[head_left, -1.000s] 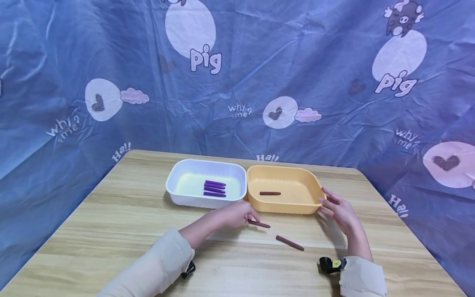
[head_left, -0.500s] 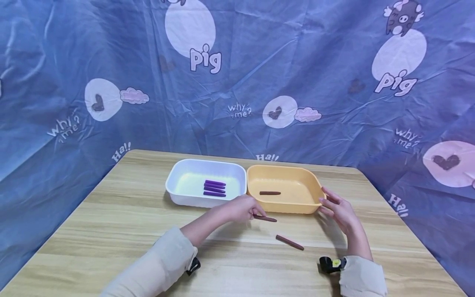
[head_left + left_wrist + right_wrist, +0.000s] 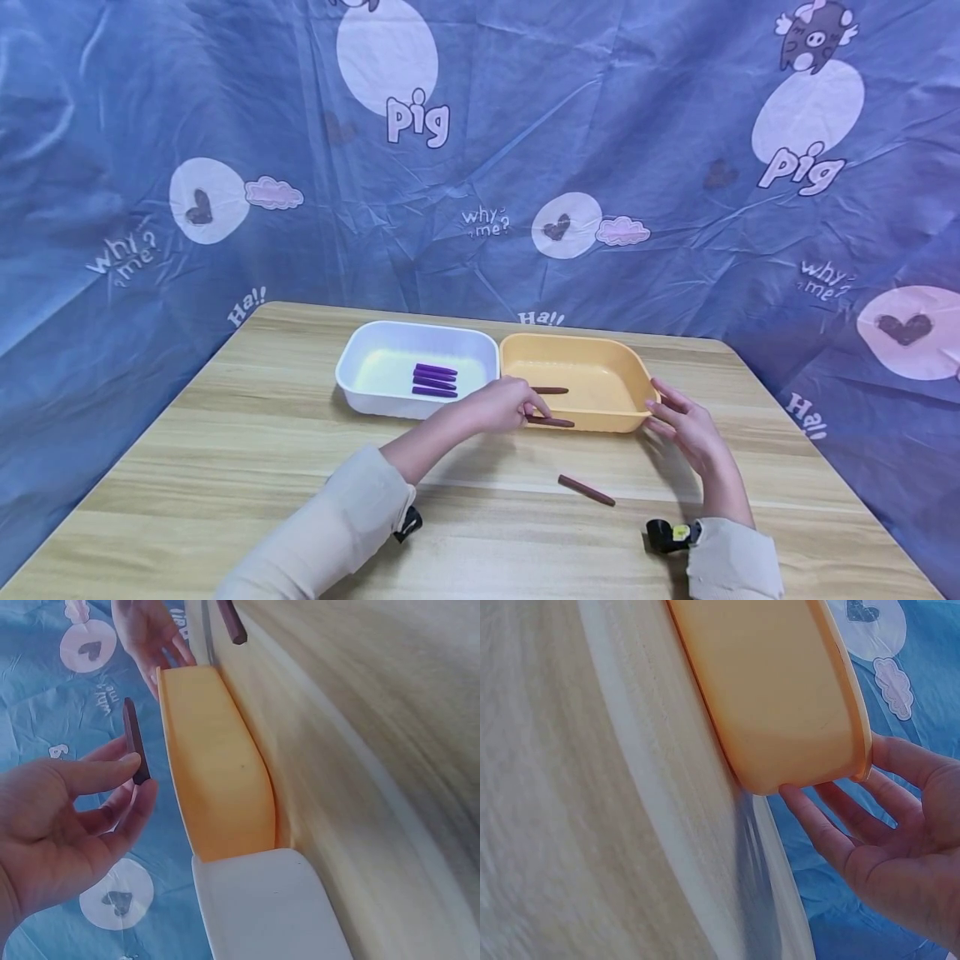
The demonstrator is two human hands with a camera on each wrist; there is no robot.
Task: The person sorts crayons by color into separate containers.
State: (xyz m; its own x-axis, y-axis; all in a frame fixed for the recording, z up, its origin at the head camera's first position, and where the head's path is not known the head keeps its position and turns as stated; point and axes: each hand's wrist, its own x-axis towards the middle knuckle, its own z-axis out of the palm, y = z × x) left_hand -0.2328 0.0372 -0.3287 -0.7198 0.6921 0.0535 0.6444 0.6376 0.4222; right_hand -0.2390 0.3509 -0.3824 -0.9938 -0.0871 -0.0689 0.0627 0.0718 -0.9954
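Note:
My left hand (image 3: 504, 406) pinches a brown crayon (image 3: 551, 422) between thumb and fingertips, overlapping the front wall of the orange bin (image 3: 577, 421) in the head view. In the left wrist view this crayon (image 3: 133, 739) has flat sides and stands out from the fingertips. Another brown crayon (image 3: 551, 390) lies inside the orange bin, its left end hidden by the hand. One more brown crayon (image 3: 587, 490) rests on the table in front. My right hand (image 3: 690, 427) holds the orange bin's right end, its fingertips at the rim and outer wall (image 3: 802, 761).
A white bin (image 3: 416, 406) stands directly left of the orange one, with several purple crayons (image 3: 434, 384) lying in it side by side. Both are near the back of the wooden table (image 3: 510, 550). Behind hangs a blue printed cloth (image 3: 480, 150).
My left hand has lifted the pinched brown crayon from in front of the bins, up and rightward to the orange bin's front wall. The right hand has stayed at the orange bin.

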